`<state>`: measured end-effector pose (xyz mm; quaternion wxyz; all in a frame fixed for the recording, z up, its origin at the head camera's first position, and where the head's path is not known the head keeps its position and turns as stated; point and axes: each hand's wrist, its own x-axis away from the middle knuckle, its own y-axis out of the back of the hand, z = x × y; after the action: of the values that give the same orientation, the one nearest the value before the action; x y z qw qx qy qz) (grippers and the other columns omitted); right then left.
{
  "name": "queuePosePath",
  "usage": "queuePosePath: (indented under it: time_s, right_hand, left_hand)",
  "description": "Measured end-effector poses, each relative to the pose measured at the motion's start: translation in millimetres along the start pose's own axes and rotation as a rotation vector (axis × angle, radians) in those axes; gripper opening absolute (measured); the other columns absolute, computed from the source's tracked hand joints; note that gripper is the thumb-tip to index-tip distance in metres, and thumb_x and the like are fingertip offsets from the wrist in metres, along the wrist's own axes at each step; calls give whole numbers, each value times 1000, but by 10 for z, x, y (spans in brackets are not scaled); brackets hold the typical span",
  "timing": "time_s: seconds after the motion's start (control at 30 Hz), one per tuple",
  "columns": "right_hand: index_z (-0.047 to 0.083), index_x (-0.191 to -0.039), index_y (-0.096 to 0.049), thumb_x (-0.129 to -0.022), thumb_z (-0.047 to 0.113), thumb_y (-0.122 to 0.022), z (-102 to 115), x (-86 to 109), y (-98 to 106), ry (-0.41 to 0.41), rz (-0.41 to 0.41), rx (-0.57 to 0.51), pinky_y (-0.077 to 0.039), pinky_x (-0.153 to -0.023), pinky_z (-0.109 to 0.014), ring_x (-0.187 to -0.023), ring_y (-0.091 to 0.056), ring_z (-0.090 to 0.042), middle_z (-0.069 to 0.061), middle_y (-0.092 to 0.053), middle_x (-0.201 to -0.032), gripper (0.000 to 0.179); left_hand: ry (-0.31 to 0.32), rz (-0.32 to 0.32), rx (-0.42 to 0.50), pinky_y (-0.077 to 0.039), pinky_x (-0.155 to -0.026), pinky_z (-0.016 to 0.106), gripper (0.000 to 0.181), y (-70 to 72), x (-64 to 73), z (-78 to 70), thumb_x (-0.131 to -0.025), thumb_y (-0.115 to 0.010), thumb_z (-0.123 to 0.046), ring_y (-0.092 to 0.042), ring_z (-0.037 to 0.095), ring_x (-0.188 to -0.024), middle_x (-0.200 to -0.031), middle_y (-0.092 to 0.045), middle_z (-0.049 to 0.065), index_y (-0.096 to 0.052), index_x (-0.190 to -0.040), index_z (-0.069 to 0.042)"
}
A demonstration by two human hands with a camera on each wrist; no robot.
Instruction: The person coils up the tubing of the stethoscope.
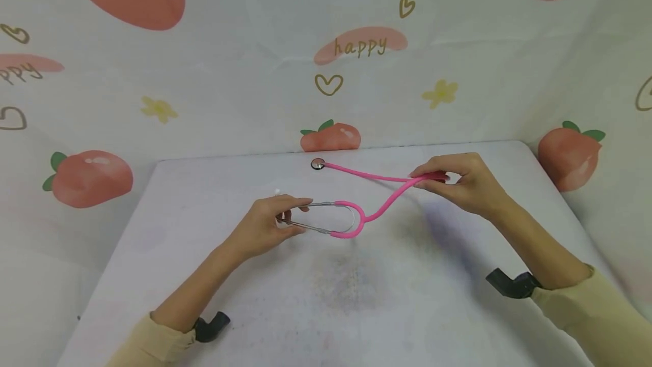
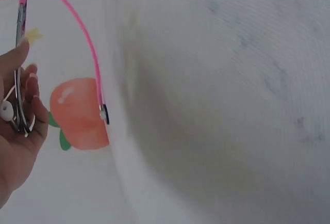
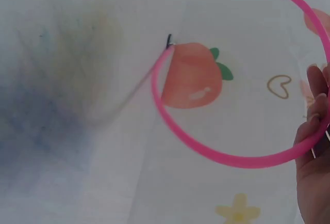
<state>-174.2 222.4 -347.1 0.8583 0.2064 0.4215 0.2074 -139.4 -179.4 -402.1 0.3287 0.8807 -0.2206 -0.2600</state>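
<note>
A stethoscope with pink tubing (image 1: pixel 385 206) is stretched between the two hands over the table. My left hand (image 1: pixel 266 224) holds its metal ear tubes (image 1: pixel 314 227) near their ends, thumb on one side and fingers on the other. In the left wrist view a white eartip (image 2: pixel 6 111) shows by the palm. On the right, my right hand (image 1: pixel 471 186) pinches the folded tubing between thumb and fingers. From there the tube's far end runs left to the round chest piece (image 1: pixel 318 163) near the table's back edge. Part of the fold is hidden by the right fingers.
The white table (image 1: pixel 351 321) has greyish stains. Behind it and at the sides hangs a pale cloth (image 1: pixel 244 101) printed with peaches, hearts and flowers. Dark wrist mounts (image 1: pixel 513 284) stick out at both sleeves.
</note>
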Motion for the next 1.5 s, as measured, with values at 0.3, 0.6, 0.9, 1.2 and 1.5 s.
queuePosePath:
  time_s: [0.3, 0.6, 0.9, 1.2, 1.5]
  right_hand:
    - [3, -97, -78, -67, -19, -79, 46, -146, -46, -18, -10, -2, -31, -45, -20, -54, -40, -3, 3, -65, -73, 37]
    - [5, -112, -74, -78, -12, -77, 123, -325, -127, -60, 87, 48, -44, -57, -17, -71, -57, -7, 2, -70, -89, 39]
    - [6, -101, -78, -75, -13, -79, 79, -400, -234, -76, 47, -40, -47, -56, -19, -71, -60, -9, 0, -73, -89, 32]
    - [5, -105, -74, -84, -6, -75, 33, -427, -384, -160, 118, -41, -56, -63, -21, -67, -66, -10, 1, -72, -85, 24]
    - [8, -99, -79, -78, -1, -82, -71, -475, -520, -119, 99, -47, -45, -54, -19, -67, -57, -8, 4, -74, -87, 23]
  left_hand:
    - [41, -42, -72, -52, -67, 25, 56, -87, -72, -138, -74, -89, -12, -55, 10, -75, -105, -71, -7, -70, -126, -15]
    - [10, -4, -96, -54, -68, 31, 59, -149, -85, -209, -79, -84, -7, -57, 9, -84, -113, -68, 0, -64, -134, -15]
    - [-11, 4, -99, -54, -67, 25, 56, -227, -89, -269, -79, -85, -10, -64, 7, -87, -115, -70, -5, -66, -131, -17]
    - [-120, -76, -142, -56, -67, 26, 55, -317, -111, -276, -74, -88, -7, -65, 11, -86, -110, -66, 0, -69, -125, -14]
    - [-135, -160, -191, -55, -75, 23, 53, -388, -108, -300, -70, -91, -12, -65, 10, -84, -107, -72, -3, -72, -120, -14]
